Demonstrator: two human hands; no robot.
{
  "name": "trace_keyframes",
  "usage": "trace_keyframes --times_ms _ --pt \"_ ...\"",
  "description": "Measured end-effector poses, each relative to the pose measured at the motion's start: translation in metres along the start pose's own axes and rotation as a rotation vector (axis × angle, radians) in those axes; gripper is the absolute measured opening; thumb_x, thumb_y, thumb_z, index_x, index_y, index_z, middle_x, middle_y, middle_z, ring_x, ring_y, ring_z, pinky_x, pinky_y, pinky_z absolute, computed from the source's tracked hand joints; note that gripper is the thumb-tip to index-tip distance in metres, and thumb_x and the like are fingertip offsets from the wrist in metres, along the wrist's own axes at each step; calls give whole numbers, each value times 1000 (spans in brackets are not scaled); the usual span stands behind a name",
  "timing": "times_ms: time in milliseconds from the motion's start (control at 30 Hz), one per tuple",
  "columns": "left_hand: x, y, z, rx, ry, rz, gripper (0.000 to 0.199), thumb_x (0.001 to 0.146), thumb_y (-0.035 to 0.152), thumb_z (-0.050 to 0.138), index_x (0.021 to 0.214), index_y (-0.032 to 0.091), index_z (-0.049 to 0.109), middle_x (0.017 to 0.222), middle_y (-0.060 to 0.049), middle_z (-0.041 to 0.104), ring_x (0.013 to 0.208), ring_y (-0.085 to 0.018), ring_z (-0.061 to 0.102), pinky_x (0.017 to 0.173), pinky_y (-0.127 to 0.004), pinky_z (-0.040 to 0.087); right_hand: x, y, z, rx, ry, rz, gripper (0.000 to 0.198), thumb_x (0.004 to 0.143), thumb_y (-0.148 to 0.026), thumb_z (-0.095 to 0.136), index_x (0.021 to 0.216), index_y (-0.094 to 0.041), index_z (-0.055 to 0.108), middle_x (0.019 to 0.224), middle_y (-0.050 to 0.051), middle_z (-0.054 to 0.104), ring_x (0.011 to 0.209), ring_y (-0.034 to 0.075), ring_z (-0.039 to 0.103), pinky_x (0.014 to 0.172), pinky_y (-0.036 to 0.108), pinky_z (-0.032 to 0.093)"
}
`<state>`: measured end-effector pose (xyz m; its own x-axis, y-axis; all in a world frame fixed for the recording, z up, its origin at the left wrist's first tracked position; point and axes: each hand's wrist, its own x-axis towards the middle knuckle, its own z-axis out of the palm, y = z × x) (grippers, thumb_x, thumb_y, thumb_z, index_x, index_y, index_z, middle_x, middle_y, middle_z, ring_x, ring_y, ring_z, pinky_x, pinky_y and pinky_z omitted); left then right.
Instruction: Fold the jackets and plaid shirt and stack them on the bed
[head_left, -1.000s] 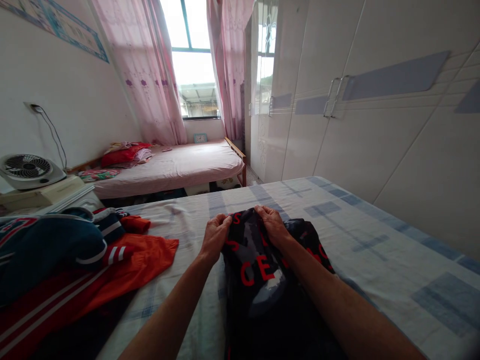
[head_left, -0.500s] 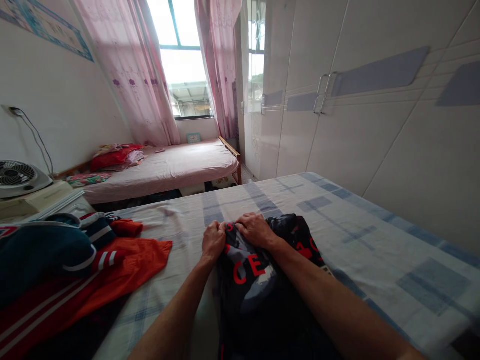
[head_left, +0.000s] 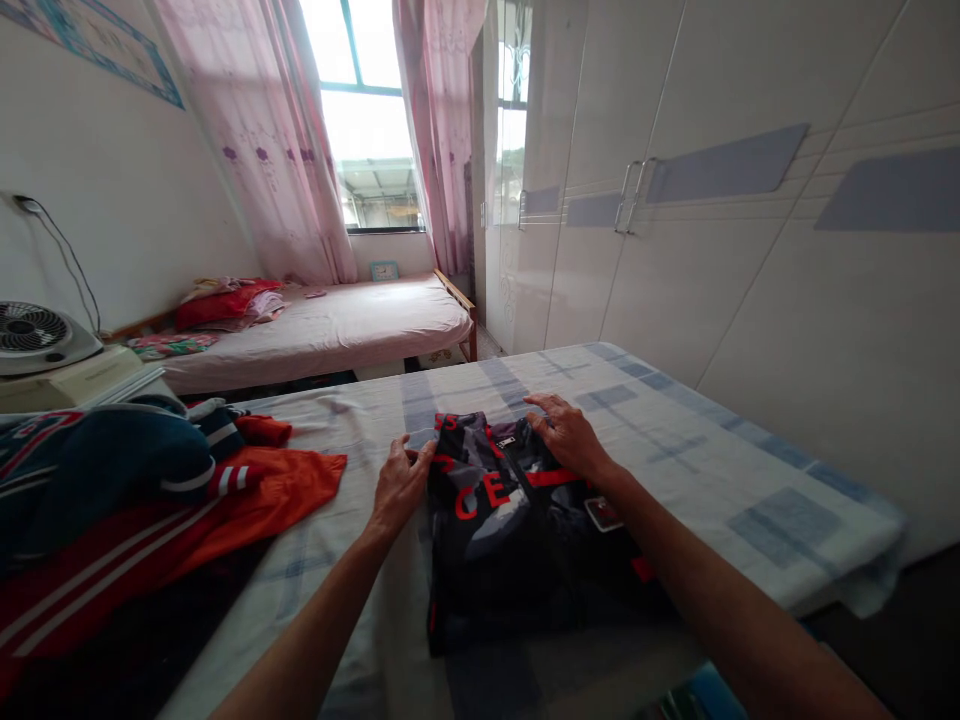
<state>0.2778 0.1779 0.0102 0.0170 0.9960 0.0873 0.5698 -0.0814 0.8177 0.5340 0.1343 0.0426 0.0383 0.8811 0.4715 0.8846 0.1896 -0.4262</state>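
Note:
A black garment with grey patches, red lettering and a front zipper, which looks like a jacket (head_left: pixel 517 540), lies folded on the near bed (head_left: pixel 360 600). My left hand (head_left: pixel 403 480) is at its far left edge, fingers apart and holding nothing. At its far right corner is my right hand (head_left: pixel 564 437), palm down with the fingers stretched out. Whether the right palm presses on the cloth I cannot tell. Part of the jacket's right side is hidden under my right forearm.
A heap of clothes (head_left: pixel 150 500), dark teal, red and orange, lies on the left of the bed. Behind it sits a fan (head_left: pixel 37 338) on a box. A second bed (head_left: pixel 352 325) stands by the window, and a white wardrobe (head_left: pixel 720 290) lines the right.
Both hands have let go of the jacket's far edge and moved apart. The jacket now lies flatter and wider, with its zipper and a badge showing.

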Motion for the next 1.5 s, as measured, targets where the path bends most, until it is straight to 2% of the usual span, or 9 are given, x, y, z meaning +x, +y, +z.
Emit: trace_keyframes --times_ms 333,633,733,800,967,1133,1267,1400,1500 --pt "-55 -8 -2 -93 -116 -61 62 77 49 55 122 7 44 77 -7 65 70 -21 64 59 -30 47 -17 -42 13 -92 -164 -257 46 94 -40 36 136 -26 48 148 3 37 139 26 22 110 46 21" --pt "-80 -14 -7 -230 -196 49 51 76 37 50 120 12 49 53 8 40 46 -13 44 46 -24 34 -15 -54 61 -80 -503 -203 59 88 -58 36 140 -29 41 151 6 29 139 32 21 108 52 21" --pt "-86 -9 -14 -9 -62 119 41 79 35 48 113 14 56 68 -1 56 67 -20 59 64 -33 47 -12 -56 57 -74 -505 -190 58 89 -57 37 139 -30 42 152 6 28 139 32 21 108 51 20" --pt "-95 1 -18 126 64 339 39 84 33 45 119 18 55 102 -9 62 98 -25 59 87 -42 47 -9 -53 42 -79 -395 -184 55 90 -53 37 139 -28 42 152 7 28 139 29 23 109 49 20" --pt "-128 4 -8 487 -83 913 60 85 38 54 141 30 35 151 -8 29 138 -31 26 105 -50 37 -10 -14 14 -243 -107 -70 52 92 -47 35 138 -24 44 149 8 34 139 29 23 109 51 19" --pt "-141 -30 14 612 -224 899 100 70 42 69 149 18 11 151 -19 25 137 -33 28 104 -50 40 -19 33 27 -251 -384 68 46 92 -41 36 132 -23 51 144 10 42 135 30 32 106 52 25" --pt "-143 -29 8 660 -244 884 90 68 20 63 147 18 20 150 -19 27 136 -33 31 103 -48 41 -34 20 3 -114 -137 120 51 89 -41 41 132 -16 49 145 14 39 135 27 31 108 49 24" --pt "-146 -15 -1 712 -219 1005 80 69 -1 46 143 25 31 142 -12 45 125 -29 48 96 -44 48 -94 -22 -49 266 165 316 35 87 -44 43 99 -20 65 102 8 68 95 21 62 87 35 45" --pt "-143 -2 -7 681 -207 1046 65 79 -2 39 139 24 40 127 -8 60 106 -22 61 85 -35 54 -157 -55 -66 682 -115 624 43 80 -57 51 61 -19 59 52 2 59 50 15 56 53 28 44"
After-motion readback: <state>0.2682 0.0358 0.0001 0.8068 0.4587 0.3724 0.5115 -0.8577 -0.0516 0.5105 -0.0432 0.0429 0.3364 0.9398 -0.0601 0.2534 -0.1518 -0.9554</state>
